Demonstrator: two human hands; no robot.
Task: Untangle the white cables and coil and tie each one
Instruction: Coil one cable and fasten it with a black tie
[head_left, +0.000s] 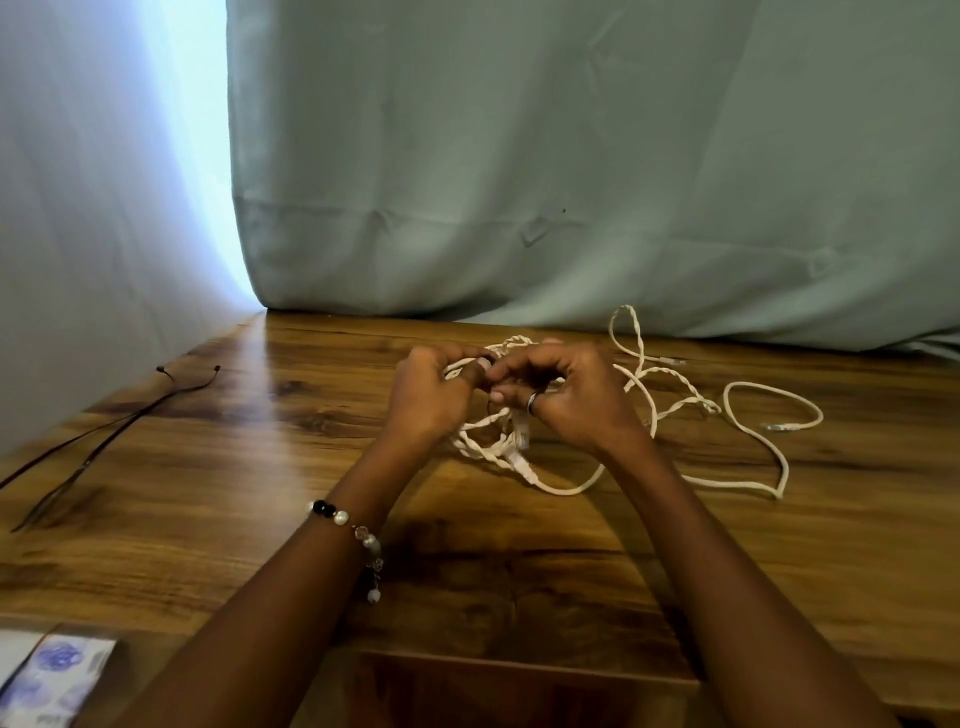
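A tangle of white cables (675, 400) lies on the wooden table (260, 467), twisted together in the middle, with loose loops trailing off to the right. One connector end (782, 427) rests at the far right. My left hand (434, 397) and my right hand (563, 395) meet above the knot, fingers pinched on strands of the white cables. A bunched section (511, 449) hangs just below my hands. The strands between my fingertips are mostly hidden.
Thin dark ties (111, 431) lie at the table's left side near the white curtain. A grey-green curtain (571, 182) hangs along the table's back edge. A printed packet (52, 675) sits at the near left corner.
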